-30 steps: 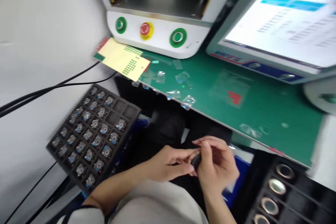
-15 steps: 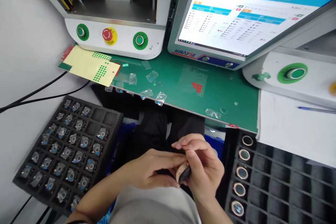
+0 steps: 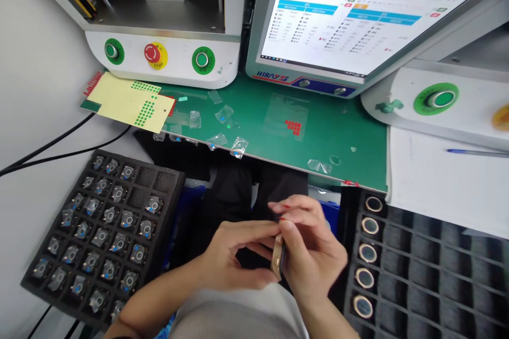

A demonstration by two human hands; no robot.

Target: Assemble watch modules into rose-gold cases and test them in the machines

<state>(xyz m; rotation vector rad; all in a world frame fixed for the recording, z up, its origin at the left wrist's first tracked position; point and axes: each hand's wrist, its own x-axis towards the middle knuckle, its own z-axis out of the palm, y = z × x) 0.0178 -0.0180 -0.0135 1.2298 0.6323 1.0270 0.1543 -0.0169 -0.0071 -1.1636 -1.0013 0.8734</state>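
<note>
Both hands meet over my lap, below the front edge of the green mat [image 3: 326, 132]. My left hand [image 3: 234, 254] and my right hand [image 3: 314, 254] pinch one small round gold-rimmed part [image 3: 277, 257] between their fingertips, held on edge. A black foam tray [image 3: 105, 222] with several small metal parts with blue dots lies to the left of my left hand. To the right of my right hand, a black slotted tray [image 3: 417, 270] has a column of several gold rings [image 3: 368, 252] along its left side.
A machine with two green buttons and a red stop button [image 3: 155, 55] stands at the back left. A monitor [image 3: 358, 16] stands behind the mat, and a second unit with a green button [image 3: 435, 99] is at right. Yellow sticker sheets [image 3: 127, 100], film scraps and cables lie about.
The view has swung right, bringing the monitor and the slotted tray into sight. The round part between my fingers has turned from flat and dark to edge-on, showing its gold rim.
</note>
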